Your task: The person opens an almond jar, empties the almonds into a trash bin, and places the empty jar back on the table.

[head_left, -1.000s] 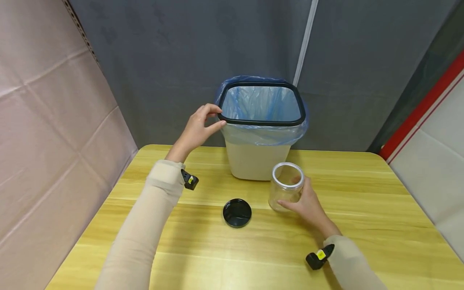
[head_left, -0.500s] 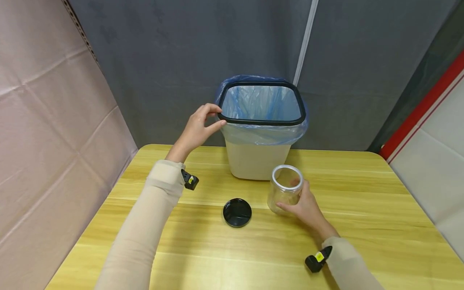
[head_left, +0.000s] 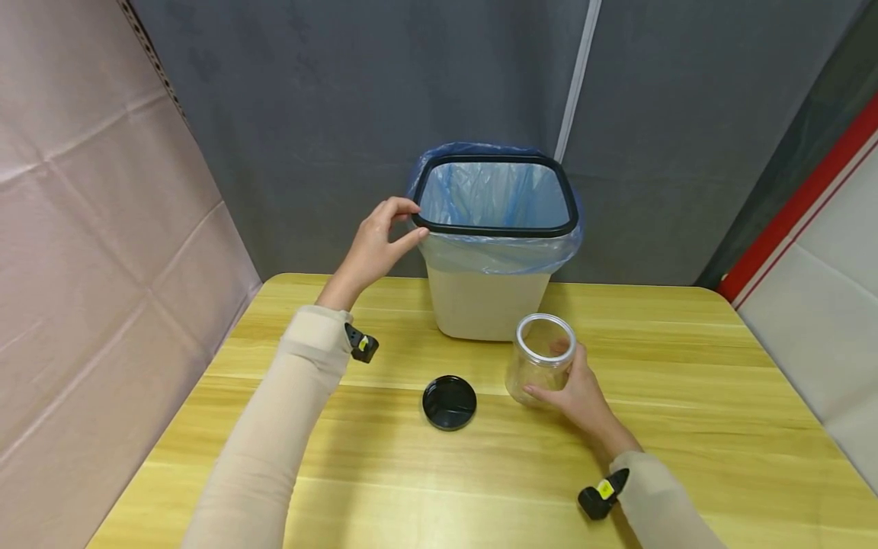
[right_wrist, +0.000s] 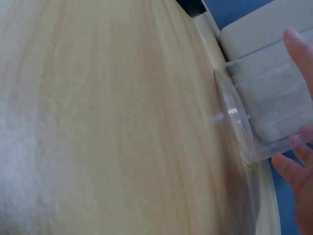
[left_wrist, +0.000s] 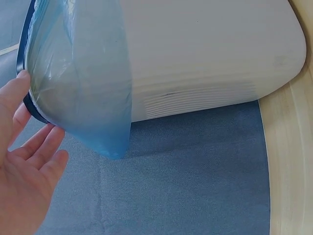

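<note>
A clear jar (head_left: 527,371) with a silvery rim stands upright on the table, close in front of the trash bin (head_left: 488,305). Round its right side my right hand (head_left: 583,393) holds it, thumb toward me and fingers on the far side; the right wrist view shows the jar's base (right_wrist: 234,115) at the tabletop. The left hand (head_left: 373,244) pinches the left front corner of the bin's black rim (head_left: 497,231) between thumb and fingertips. In the left wrist view the other fingers (left_wrist: 51,169) spread loosely below that rim. A black round lid (head_left: 449,402) lies left of the jar.
A blue plastic bag (head_left: 511,255) lines the bin and folds down over its outside. The wooden table (head_left: 686,381) ends at a grey curtain (head_left: 343,99) behind. Pale sheeting (head_left: 89,229) stands at the left, and a white panel with a red edge (head_left: 823,328) at the right.
The jar and my right hand have shifted slightly toward me. The left hand stays at the bin's rim, and the lid has not moved.
</note>
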`<act>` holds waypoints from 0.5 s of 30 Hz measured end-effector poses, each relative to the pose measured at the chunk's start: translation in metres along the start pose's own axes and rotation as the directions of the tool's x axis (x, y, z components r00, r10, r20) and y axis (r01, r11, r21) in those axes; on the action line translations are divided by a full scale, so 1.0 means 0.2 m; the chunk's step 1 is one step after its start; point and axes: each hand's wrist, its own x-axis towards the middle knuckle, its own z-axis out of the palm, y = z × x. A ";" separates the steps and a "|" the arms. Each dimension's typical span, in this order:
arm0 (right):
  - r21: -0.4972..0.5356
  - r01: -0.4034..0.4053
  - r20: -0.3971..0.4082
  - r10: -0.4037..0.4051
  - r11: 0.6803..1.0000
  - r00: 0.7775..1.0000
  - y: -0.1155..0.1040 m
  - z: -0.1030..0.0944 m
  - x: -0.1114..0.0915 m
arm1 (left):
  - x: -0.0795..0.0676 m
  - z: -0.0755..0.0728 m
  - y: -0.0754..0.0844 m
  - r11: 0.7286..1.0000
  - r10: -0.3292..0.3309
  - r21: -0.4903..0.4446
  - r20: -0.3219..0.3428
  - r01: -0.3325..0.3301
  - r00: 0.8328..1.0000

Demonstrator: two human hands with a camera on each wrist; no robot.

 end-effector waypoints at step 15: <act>0.003 -0.084 0.137 0.083 0.996 0.987 0.03 -0.13 -0.04 | -0.03 0.01 -0.01 0.999 0.019 0.032 -0.008 -0.019 1.000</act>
